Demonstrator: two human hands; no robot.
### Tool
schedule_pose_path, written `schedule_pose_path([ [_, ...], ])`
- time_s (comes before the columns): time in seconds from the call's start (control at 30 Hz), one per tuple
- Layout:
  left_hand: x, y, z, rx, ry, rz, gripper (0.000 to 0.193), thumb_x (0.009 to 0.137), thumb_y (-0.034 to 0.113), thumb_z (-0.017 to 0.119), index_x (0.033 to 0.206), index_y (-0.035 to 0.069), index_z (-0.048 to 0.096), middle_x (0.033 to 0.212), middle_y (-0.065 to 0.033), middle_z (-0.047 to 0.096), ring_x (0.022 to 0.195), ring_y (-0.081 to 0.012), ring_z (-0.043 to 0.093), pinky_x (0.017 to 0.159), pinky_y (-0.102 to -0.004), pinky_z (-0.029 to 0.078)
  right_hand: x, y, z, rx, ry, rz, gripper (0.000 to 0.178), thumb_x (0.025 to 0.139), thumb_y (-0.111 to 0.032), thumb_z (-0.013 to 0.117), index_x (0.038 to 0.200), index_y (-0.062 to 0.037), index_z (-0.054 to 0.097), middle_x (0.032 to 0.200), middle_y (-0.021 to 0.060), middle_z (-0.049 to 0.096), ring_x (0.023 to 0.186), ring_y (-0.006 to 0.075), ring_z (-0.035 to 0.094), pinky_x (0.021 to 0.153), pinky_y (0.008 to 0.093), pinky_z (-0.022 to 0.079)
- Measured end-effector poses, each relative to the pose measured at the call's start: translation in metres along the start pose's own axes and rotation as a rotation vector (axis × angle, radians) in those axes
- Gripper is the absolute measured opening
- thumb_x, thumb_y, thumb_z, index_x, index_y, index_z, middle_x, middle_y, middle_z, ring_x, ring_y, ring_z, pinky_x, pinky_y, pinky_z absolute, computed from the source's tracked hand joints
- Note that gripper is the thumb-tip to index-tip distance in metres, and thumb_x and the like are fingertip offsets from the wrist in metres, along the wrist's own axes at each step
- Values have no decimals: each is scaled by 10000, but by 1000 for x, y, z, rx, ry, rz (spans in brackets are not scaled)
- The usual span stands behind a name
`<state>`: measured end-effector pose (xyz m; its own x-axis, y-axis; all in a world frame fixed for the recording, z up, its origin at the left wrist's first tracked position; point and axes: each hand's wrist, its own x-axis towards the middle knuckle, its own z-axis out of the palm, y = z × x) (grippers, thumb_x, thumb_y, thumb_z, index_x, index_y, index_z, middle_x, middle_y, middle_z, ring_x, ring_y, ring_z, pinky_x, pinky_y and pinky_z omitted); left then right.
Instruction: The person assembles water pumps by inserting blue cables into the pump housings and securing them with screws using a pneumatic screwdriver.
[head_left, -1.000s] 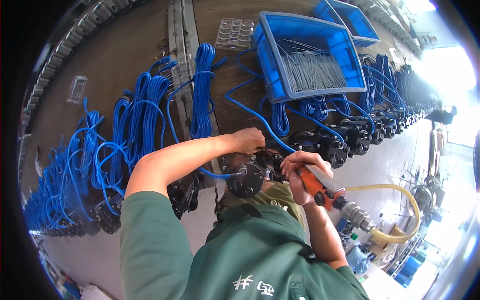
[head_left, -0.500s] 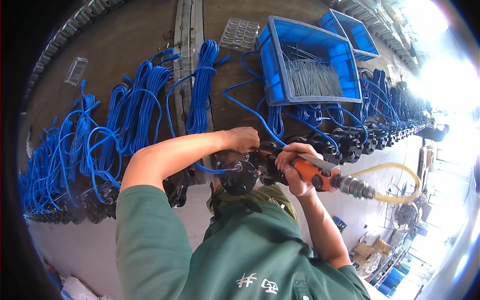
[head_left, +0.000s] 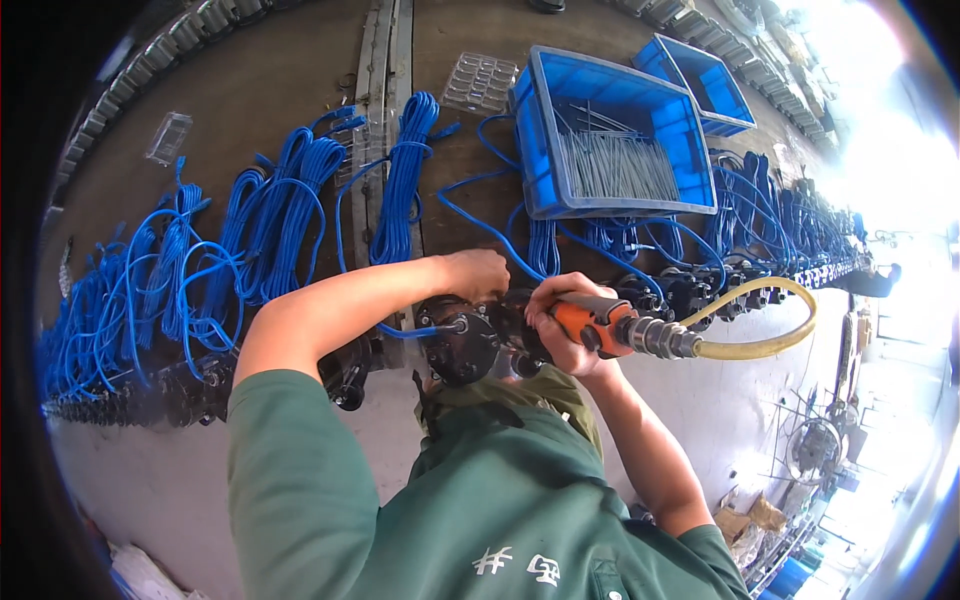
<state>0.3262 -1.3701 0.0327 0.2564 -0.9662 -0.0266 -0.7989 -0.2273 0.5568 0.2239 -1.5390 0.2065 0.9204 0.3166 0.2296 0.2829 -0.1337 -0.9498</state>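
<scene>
My right hand (head_left: 556,318) is wrapped round an orange and grey air-powered tool (head_left: 592,324), with a metal coupling and a yellow hose (head_left: 765,345) at its right end. The tool's working tip is hidden behind the hand, close to a black round housing (head_left: 462,352) at the table's near edge. A blue cable (head_left: 412,331) runs into the front of this housing. At the housing's far side, the fingers of my left hand (head_left: 480,276) are curled closed; whatever they grip is hidden.
Coiled blue cables (head_left: 402,185) and more black housings line the near edge on both sides. Beyond my hands stands a blue crate (head_left: 540,150) of thin grey rods, with another blue crate (head_left: 725,120) behind it. A clear compartment tray (head_left: 480,82) lies beside them.
My right hand and the air tool have shifted left and slightly farther away, nearer the housing. The yellow hose now bends upward. My left hand stays almost in place, still closed.
</scene>
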Motion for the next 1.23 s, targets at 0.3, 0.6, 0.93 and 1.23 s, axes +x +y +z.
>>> schedule_pose_path([
  [0.3,-29,119,-156,48,-39,-783,193,797,146,757,896,-19,740,887,-234,720,906,-390,709,782,-451,573,0,21,4,121,16,-28,281,774,10,687,1054,-15,691,735,22,673,651,75,618,636,240,517],
  [0.6,0,320,42,-70,2010,-1052,53,969,19,624,963,-21,659,803,-30,629,667,-90,547,602,-239,435,-47,-55,-90,399,-405,-230,274,860,-74,651,1079,32,525,676,60,540,586,165,528,592,340,489],
  [0.93,184,208,162,-2356,2317,-107,261,1096,202,421,1072,-1,584,885,-129,658,727,-235,629,642,-347,538,-72,9,-119,421,-444,-113,328,831,-19,574,1142,71,520,766,100,604,710,169,576,731,344,525],
  [1.23,213,180,175,-2274,2431,504,240,1091,204,401,1096,16,551,916,-169,666,772,-264,638,711,-381,569,-69,20,-116,367,-453,-187,384,831,-138,639,1149,45,525,723,107,563,610,194,543,618,371,503],
])
